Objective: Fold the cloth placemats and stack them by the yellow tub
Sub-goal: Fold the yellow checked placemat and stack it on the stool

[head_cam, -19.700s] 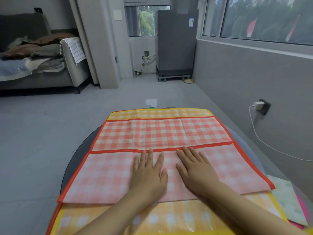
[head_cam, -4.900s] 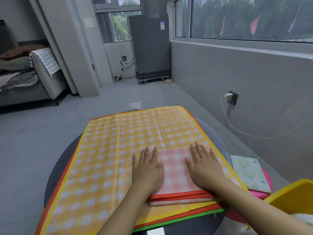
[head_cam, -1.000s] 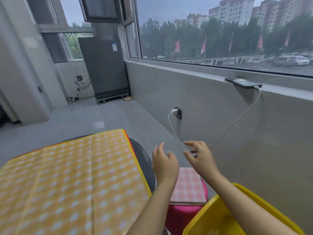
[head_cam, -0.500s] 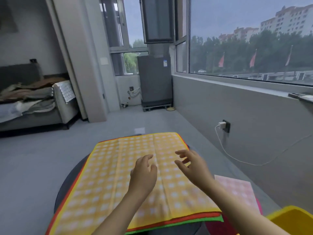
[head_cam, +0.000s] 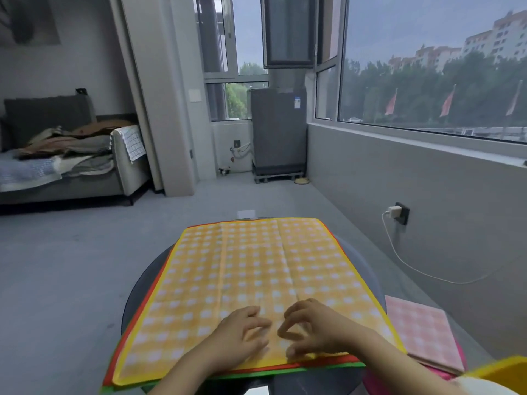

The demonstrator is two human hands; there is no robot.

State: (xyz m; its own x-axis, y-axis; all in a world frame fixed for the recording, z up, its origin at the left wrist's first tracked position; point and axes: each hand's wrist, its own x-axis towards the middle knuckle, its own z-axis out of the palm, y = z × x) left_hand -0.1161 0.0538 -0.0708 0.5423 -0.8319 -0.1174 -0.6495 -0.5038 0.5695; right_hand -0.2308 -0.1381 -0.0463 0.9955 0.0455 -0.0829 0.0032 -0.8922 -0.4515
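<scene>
In the head view both hands rest near the bench's front edge on the yellow checked placemat (head_cam: 256,283), left hand (head_cam: 242,334) and right hand (head_cam: 310,329) with fingers curled, fingertips touching the cloth and pinching nothing. One folded pink placemat (head_cam: 422,334) already lies off the bench's right edge beside the yellow tub (head_cam: 496,369). So the yellow one's fold seems to be starting, and next the fingers must catch its near edge alone, clear of the red and green mats beneath.

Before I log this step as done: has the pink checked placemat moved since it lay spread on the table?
Yes. The pink checked placemat, now folded, has left the round table and lies right of it, beside the yellow tub.
</scene>
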